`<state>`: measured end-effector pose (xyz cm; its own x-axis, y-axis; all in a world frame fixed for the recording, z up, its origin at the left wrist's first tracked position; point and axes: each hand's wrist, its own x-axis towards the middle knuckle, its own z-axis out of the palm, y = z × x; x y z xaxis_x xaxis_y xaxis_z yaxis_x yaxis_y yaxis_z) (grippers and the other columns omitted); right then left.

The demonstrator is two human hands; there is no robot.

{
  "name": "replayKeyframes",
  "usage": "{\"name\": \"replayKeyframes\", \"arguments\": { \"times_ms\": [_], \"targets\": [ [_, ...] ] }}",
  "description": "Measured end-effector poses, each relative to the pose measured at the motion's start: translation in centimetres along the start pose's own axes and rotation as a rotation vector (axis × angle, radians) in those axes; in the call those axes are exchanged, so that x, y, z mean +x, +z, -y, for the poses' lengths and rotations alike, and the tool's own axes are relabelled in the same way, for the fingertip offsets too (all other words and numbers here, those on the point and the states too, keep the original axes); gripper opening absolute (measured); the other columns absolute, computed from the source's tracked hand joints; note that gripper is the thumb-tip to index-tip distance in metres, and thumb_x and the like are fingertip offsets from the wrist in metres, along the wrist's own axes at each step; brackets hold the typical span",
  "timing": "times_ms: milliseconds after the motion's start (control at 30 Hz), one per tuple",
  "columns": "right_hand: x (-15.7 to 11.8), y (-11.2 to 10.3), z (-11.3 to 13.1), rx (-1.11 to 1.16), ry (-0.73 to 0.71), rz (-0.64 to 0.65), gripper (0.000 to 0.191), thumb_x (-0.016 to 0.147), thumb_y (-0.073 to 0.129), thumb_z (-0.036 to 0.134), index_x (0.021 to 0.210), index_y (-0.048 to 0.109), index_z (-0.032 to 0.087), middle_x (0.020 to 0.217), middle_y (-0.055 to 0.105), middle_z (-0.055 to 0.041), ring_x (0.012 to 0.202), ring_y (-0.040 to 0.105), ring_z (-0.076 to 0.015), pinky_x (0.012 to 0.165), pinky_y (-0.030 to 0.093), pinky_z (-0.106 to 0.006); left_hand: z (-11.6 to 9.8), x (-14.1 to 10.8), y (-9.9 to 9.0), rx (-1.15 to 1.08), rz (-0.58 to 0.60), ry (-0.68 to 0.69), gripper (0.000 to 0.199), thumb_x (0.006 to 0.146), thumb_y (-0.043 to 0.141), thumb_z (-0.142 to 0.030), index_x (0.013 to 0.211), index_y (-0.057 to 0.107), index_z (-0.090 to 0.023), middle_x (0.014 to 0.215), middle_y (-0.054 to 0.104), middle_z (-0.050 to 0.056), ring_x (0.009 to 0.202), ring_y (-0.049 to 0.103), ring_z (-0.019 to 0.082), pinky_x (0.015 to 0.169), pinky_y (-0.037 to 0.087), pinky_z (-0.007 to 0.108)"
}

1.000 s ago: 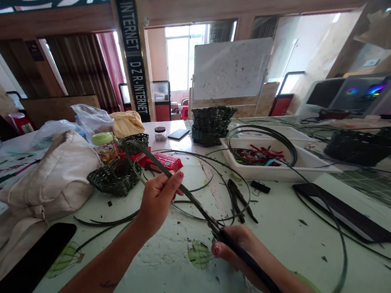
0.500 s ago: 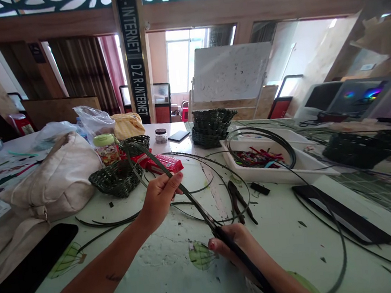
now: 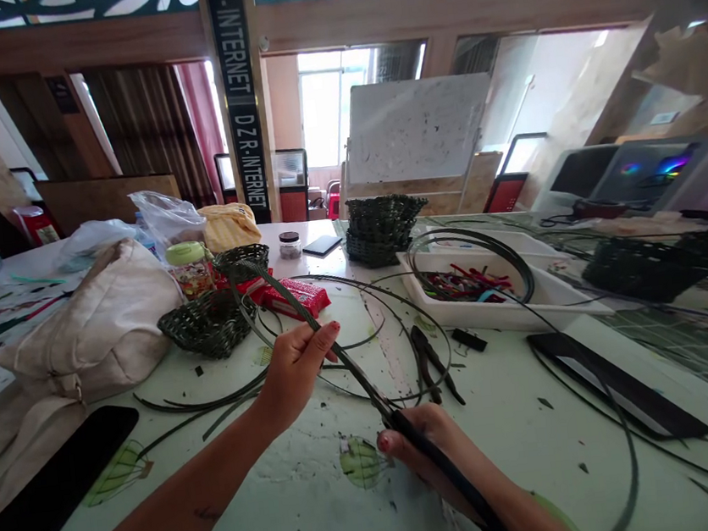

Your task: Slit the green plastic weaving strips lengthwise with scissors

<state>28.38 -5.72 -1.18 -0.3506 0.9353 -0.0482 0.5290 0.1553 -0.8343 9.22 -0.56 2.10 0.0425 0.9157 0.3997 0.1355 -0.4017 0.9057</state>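
My left hand (image 3: 295, 373) is closed around several thin, dark green strips (image 3: 276, 284) that run from the upper left down toward my other hand. My right hand (image 3: 434, 437) grips a long black-handled tool (image 3: 458, 475). Its front end meets the strips near the middle of the table; whether it is scissors or pliers I cannot make out. Loops of the strip material (image 3: 443, 323) spread over the table behind my hands. Dark pliers (image 3: 432, 363) lie within those loops, just beyond my right hand. A small woven basket (image 3: 204, 329) sits to the left of the strips.
A white tray (image 3: 563, 305) holds coloured bits and a coil (image 3: 523, 259). Stacked dark baskets (image 3: 382, 232) stand behind. To the left lie a pale bag (image 3: 95, 320) and a black phone-like slab (image 3: 54, 496); a dark flat case (image 3: 617, 389) lies right.
My left hand has shifted slightly down and right along the strips. The right hand keeps its hold on the tool. A short strip now shows beside the left wrist.
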Motion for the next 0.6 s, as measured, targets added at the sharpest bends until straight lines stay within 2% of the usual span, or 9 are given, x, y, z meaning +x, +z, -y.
{"name": "replayKeyframes", "arguments": {
  "times_ms": [167,267,367,433,500,600],
  "targets": [
    [0.1,0.4,0.1,0.015,0.024,-0.04,0.056,0.073,0.053,0.067,0.053,0.026,0.022,0.049,0.018,0.0066,0.046,0.018,-0.008,0.042,0.011,-0.025,0.4,0.5,-0.2,-0.055,0.039,-0.038,0.046,0.082,0.054,-0.05,0.053,0.055,-0.014,0.046,0.044,-0.002,0.044,0.037,0.008,0.044,0.029,0.023],
    [0.2,0.3,0.1,0.01,0.006,-0.021,0.055,0.074,0.054,0.062,0.052,0.024,0.022,0.05,0.017,0.0067,0.046,0.017,-0.0078,0.042,0.011,-0.025,0.2,1.2,-1.0,-0.205,0.089,-0.051,0.044,0.082,0.055,-0.048,0.054,0.057,-0.014,0.046,0.046,-0.001,0.045,0.041,0.008,0.045,0.031,0.023],
    [0.2,0.2,0.4,0.008,-0.005,0.025,0.054,0.074,0.055,0.059,0.052,0.023,0.021,0.051,0.016,0.0067,0.046,0.016,-0.0077,0.042,0.01,-0.025,-0.4,2.3,-2.4,-0.392,-0.038,-0.031,0.037,0.08,0.058,-0.045,0.059,0.059,-0.015,0.049,0.047,-0.002,0.045,0.042,0.008,0.043,0.031,0.022],
    [0.1,0.2,0.5,0.0,-0.006,0.044,0.053,0.074,0.055,0.057,0.053,0.022,0.021,0.052,0.016,0.0065,0.047,0.016,-0.008,0.042,0.01,-0.025,-0.8,2.9,-3.5,-0.411,-0.103,-0.003,0.03,0.075,0.066,-0.04,0.059,0.059,-0.015,0.052,0.049,-0.002,0.046,0.041,0.008,0.043,0.031,0.021],
    [0.1,0.2,0.5,-0.006,-0.007,0.054,0.053,0.074,0.054,0.059,0.053,0.023,0.021,0.052,0.017,0.0065,0.047,0.017,-0.0082,0.042,0.01,-0.025,-1.0,3.3,-4.1,-0.385,-0.095,-0.009,0.027,0.071,0.069,-0.036,0.058,0.059,-0.015,0.052,0.051,-0.002,0.046,0.04,0.007,0.042,0.03,0.021],
    [0.1,0.0,0.1,-0.002,0.0,0.067,0.057,0.072,0.052,0.067,0.053,0.023,0.022,0.051,0.017,0.0067,0.047,0.017,-0.0081,0.041,0.01,-0.025,-1.0,3.3,-4.1,-0.373,-0.085,-0.03,0.029,0.071,0.069,-0.037,0.056,0.059,-0.015,0.05,0.05,-0.002,0.045,0.038,0.007,0.04,0.025,0.021]
  ]
}}
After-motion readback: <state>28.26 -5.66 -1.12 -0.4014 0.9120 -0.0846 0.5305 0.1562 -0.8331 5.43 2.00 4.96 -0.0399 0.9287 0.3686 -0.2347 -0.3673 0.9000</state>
